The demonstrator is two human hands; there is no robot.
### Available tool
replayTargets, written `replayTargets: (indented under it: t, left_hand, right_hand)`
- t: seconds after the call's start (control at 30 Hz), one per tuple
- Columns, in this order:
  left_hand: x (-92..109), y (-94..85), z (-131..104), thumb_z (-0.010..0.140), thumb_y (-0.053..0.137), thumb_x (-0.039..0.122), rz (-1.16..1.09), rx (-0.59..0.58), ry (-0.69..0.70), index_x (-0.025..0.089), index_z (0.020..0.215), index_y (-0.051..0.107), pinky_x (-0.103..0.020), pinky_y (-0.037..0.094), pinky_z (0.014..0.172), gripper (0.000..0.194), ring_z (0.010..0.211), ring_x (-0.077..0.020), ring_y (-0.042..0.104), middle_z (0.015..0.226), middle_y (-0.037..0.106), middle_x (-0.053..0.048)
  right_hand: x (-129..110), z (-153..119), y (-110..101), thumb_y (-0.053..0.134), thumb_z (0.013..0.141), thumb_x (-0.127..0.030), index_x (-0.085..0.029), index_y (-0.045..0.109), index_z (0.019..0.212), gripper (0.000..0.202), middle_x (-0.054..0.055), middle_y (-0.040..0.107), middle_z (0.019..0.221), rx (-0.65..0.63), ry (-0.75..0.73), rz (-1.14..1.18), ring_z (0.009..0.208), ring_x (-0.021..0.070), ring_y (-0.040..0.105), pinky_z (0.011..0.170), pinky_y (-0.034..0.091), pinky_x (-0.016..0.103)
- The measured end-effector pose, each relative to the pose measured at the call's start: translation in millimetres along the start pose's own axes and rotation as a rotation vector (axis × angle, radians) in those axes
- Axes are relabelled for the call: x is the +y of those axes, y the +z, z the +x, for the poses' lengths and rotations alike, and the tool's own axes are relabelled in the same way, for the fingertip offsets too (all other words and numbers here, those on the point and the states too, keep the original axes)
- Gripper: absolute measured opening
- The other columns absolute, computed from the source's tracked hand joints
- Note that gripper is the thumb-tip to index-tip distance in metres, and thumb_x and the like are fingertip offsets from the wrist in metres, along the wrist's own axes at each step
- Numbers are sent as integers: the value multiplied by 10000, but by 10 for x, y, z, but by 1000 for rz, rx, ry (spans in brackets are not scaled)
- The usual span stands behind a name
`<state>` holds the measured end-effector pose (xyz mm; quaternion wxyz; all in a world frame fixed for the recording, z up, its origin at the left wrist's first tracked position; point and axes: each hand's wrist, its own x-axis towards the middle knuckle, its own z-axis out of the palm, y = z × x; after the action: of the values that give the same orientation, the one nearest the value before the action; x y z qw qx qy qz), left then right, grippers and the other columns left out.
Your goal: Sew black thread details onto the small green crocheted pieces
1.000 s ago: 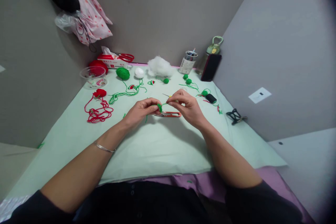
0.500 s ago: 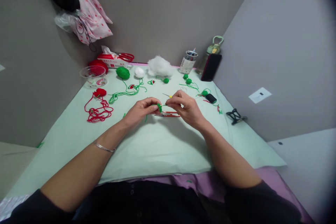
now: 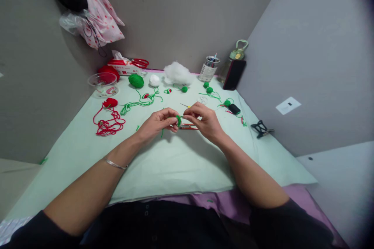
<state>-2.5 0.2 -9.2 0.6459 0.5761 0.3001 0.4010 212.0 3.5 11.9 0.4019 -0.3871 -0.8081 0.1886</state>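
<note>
My left hand (image 3: 160, 120) is closed, with thumb and fingers pinching a small green crocheted piece (image 3: 178, 120). A loose green yarn tail hangs below that hand. My right hand (image 3: 203, 118) is closed in a pinch just right of the piece. At its fingertips is a thin needle-like tool, mostly hidden, with a bit of green at its tip. Under the right hand lies a red-edged flat object (image 3: 189, 127), partly covered. Just behind the right fingers rests a yellow-handled tool (image 3: 188, 106) with a thin metal shaft.
Red yarn (image 3: 110, 124) lies at left, near a clear plastic tub (image 3: 103, 85). Behind are a green yarn ball (image 3: 136, 81), a white ball (image 3: 154, 81) and stuffing (image 3: 177, 73). At right stand a pen cup (image 3: 209, 71), a phone (image 3: 234, 74) and a black clip (image 3: 262, 129).
The right fingertips have come slightly closer to the green piece, and the pale thin line between them no longer shows. The green piece has turned a little in the left hand.
</note>
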Motion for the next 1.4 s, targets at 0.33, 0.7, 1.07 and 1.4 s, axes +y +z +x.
replayTargets:
  t: [0.33, 0.7, 1.07, 1.4]
  left_hand:
    - [-15, -13, 9, 845, 720, 384, 30, 60, 16, 181, 999, 639, -298, 519, 774, 267, 725, -119, 616, 851, 612, 8]
    - [9, -31, -3, 881, 668, 368, 35, 27, 14, 182, 996, 635, -314, 517, 799, 221, 742, -129, 626, 846, 608, 6]
    - [3, -26, 1, 861, 696, 376, 44, -1, -19, 178, 972, 661, -300, 508, 778, 230, 730, -124, 624, 886, 612, 1]
    - [-83, -32, 11, 846, 715, 430, 71, 5, -70, 176, 948, 676, -314, 480, 804, 277, 754, -139, 615, 865, 647, -18]
  right_hand:
    - [11, -13, -5, 578, 946, -188, -249, 731, 1037, 189, 33, 600, 848, -55, -74, 11, 752, 148, 560, 697, 436, 281]
    - [27, -10, -187, 473, 990, -154, -306, 732, 1150, 341, 22, 520, 845, -184, -100, -24, 735, 139, 518, 694, 424, 290]
    - [-12, -4, -144, 530, 949, -126, -247, 729, 1042, 250, 24, 570, 859, -174, -79, 25, 751, 136, 558, 698, 431, 284]
    - [-44, -53, 102, 543, 942, -142, -226, 704, 1018, 198, 48, 689, 919, -86, -2, 107, 797, 155, 627, 707, 483, 279]
